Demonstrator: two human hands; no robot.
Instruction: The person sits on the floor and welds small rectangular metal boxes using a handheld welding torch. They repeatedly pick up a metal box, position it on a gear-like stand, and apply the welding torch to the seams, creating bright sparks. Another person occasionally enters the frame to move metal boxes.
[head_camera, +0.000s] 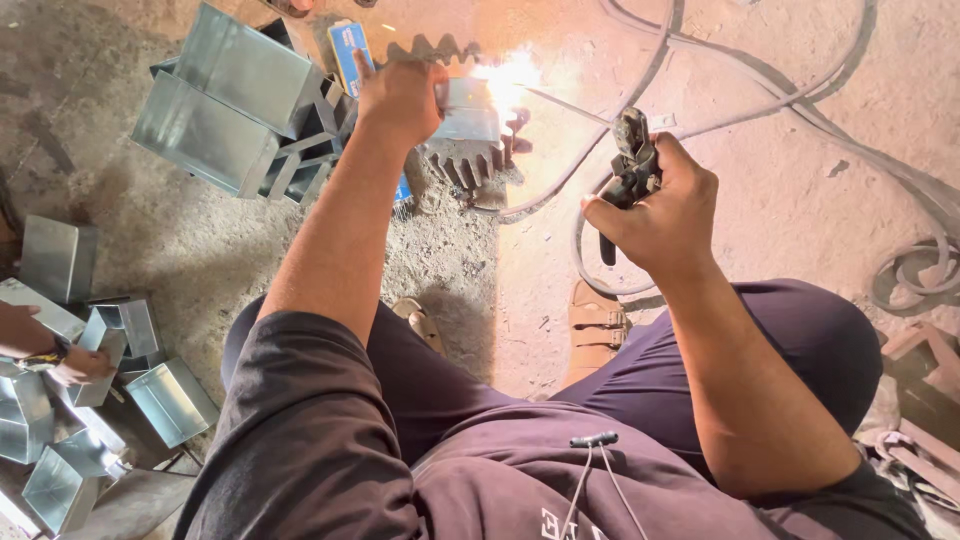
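— On the concrete floor (800, 200), just ahead of the person's knees, what's going on?

— A small sheet-metal box (468, 110) sits on top of a big toothed gear (470, 160). The left hand (400, 95) is closed over the box's left end, holding it down. The right hand (665, 215) is wrapped tight around a welding electrode holder (630, 165).

— Which way does the rod run?

— The electrode (570, 108) is a thin straight rod. Its long axis slants up and to the left from the holder's clamp, and its tip points at the box's right end, where a bright arc (505, 75) flares. The holder's handle hangs down out of the fist, so holder and rod meet at an angle.

— And around that?

— Grey cables (760, 90) loop across the floor on the right. A stack of folded metal boxes (230, 100) lies to the upper left, just beside the gear, with a blue packet (350, 50) near them. More such boxes (170, 400) are scattered at the lower left, where another person's hand (80, 365) rests on one. The person's sandalled feet (595, 325) are planted below the gear.
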